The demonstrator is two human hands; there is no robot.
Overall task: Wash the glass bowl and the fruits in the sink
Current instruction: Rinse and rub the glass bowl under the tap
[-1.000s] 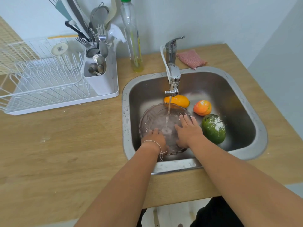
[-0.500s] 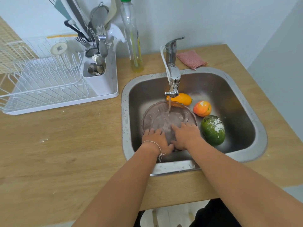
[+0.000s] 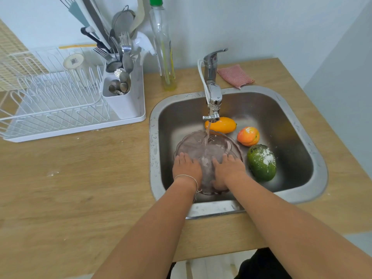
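Note:
A clear ribbed glass bowl sits in the steel sink, tilted toward me under the running tap. My left hand grips its near left rim. My right hand lies flat against the bowl's near right side, fingers spread. Water falls into the bowl. An orange-yellow fruit lies behind the bowl. A round orange-red fruit and a green mango dusted with white powder lie to the right.
A white dish rack with a cutlery holder stands on the wooden counter at left. A tall glass bottle and a pink cloth sit behind the sink.
The bowl has been turned and tilted under the stream. My right hand slid from the bowl's middle toward its near right side; my left hand shifted along the rim.

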